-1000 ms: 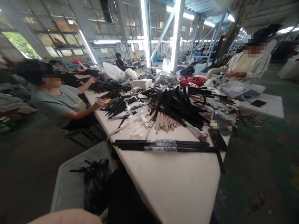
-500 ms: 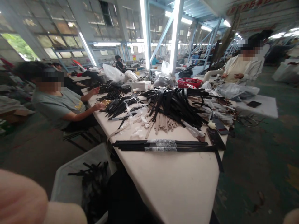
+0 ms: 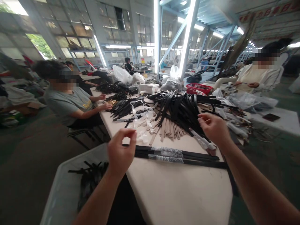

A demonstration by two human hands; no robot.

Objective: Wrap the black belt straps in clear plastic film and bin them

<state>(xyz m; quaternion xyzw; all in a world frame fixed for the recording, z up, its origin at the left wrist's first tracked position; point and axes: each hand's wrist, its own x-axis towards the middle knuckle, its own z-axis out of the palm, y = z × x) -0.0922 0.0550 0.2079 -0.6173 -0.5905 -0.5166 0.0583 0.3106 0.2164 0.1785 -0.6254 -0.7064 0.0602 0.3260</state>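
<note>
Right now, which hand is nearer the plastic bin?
Left. The left hand is above and right of the plastic bin; the right hand is farther off, across the table.

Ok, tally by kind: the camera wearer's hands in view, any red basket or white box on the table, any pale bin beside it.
Wearer's hands: 2, left hand and right hand
Red basket: 1
White box: 1
Pale bin, holding black straps: 1
Total: 5

strap pile (image 3: pixel 179 107) looks smooth, glossy, leather-like | long strips (image 3: pixel 201 163) look matt | their wrap (image 3: pixel 167 152) is clear, crinkled, shiny plastic | tabletop (image 3: pixel 182 190) looks smooth, matt | bin (image 3: pixel 57 184) is translucent plastic | red basket (image 3: pixel 199 90) is plastic
</note>
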